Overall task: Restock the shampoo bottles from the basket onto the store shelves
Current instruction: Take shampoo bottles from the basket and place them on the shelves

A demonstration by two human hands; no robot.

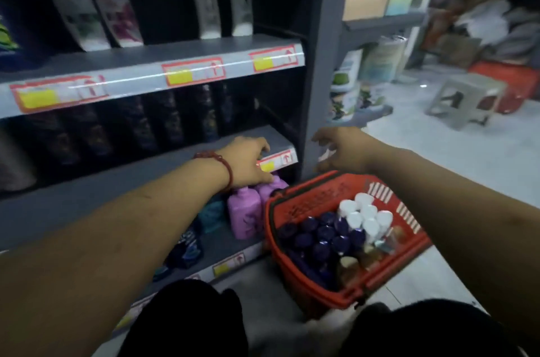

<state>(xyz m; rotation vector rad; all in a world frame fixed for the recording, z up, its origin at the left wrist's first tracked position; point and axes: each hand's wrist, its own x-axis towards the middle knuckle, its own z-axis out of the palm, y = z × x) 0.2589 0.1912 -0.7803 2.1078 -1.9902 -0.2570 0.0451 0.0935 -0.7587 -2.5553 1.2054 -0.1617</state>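
Observation:
A red basket stands on the floor by the shelf's right post. It holds several bottles with dark blue caps and several with white caps. My left hand grips the front edge of the low grey shelf, fingers on top and thumb beneath, touching a pink bottle on the shelf below. Just above the basket's far rim hovers my right hand, blurred, its fingers spread and holding nothing. Dark bottles fill the middle shelf and white bottles stand on the top one.
A grey upright post ends the shelving. Behind it another rack carries tubs and boxes. Across the pale floor are a grey plastic stool and a red crate. My dark-clad knees are at the bottom.

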